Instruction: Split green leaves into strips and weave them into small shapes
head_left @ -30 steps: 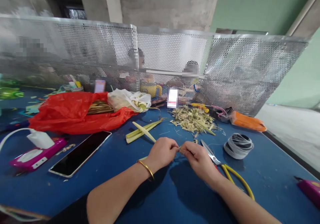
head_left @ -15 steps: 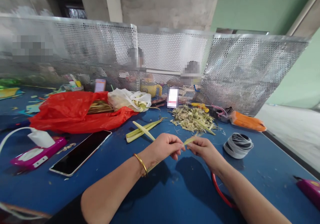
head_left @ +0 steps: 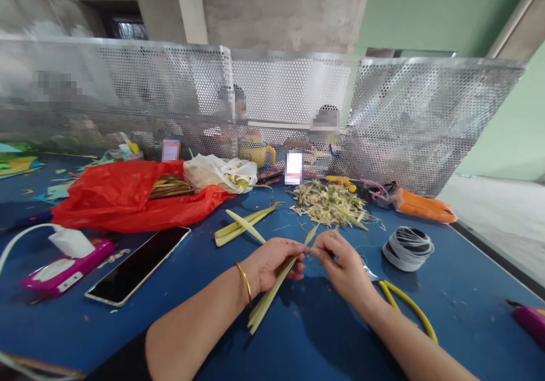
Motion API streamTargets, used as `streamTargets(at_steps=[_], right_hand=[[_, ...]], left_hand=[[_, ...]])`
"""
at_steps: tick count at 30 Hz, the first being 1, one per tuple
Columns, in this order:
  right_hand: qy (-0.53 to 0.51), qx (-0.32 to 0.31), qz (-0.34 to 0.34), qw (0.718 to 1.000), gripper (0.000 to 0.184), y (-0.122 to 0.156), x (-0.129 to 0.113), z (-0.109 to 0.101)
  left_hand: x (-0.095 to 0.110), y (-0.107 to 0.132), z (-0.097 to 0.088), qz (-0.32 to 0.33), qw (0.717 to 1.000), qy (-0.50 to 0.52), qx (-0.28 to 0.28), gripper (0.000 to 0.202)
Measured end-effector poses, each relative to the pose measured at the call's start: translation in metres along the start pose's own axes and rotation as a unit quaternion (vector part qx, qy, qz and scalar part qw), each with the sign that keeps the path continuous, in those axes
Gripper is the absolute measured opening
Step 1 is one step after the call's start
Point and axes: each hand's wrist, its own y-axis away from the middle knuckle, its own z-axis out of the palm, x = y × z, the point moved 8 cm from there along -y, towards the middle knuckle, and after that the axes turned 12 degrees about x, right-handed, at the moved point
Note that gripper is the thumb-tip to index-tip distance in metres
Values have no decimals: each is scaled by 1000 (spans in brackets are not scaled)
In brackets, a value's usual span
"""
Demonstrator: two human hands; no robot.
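Observation:
My left hand (head_left: 281, 262) is closed around a bundle of pale green leaf strips (head_left: 272, 298). Its lower end sticks out toward me under the palm, and a pointed tip rises above the fingers. Close against that tip, my right hand (head_left: 334, 259) pinches with thumb and forefinger; what lies between them is too small to make out. Several more leaf strips (head_left: 238, 230) lie crossed on the blue table just beyond my left hand. Partly hidden by my right forearm is a tool with yellow handles (head_left: 415, 310) and a metal end.
A heap of leaf scraps (head_left: 330, 202) lies ahead, a spool of pale cord (head_left: 407, 248) to the right. On the left are a phone (head_left: 138, 264), a magenta power strip (head_left: 68, 264) and a red plastic bag (head_left: 114, 196). A perforated metal screen (head_left: 289, 86) stands behind, people beyond it.
The bundle has turned so its lower end shows beneath my left palm. My right hand has shifted slightly left and its fingers curl more. The tool's yellow handles now show instead of a red one.

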Motion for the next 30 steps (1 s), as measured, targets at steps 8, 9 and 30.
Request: streamTargets(at_steps=[8, 9, 30], right_hand=[[-268, -48, 188, 944, 28, 6, 16, 17], [-261, -46, 183, 947, 29, 6, 16, 17], [114, -15, 33, 993, 13, 10, 15, 15]], left_hand=[[-10, 2, 5, -84, 994, 54, -34, 14], [-11, 3, 5, -85, 995, 52, -29, 13], [-17, 2, 20, -138, 959, 232, -83, 20]])
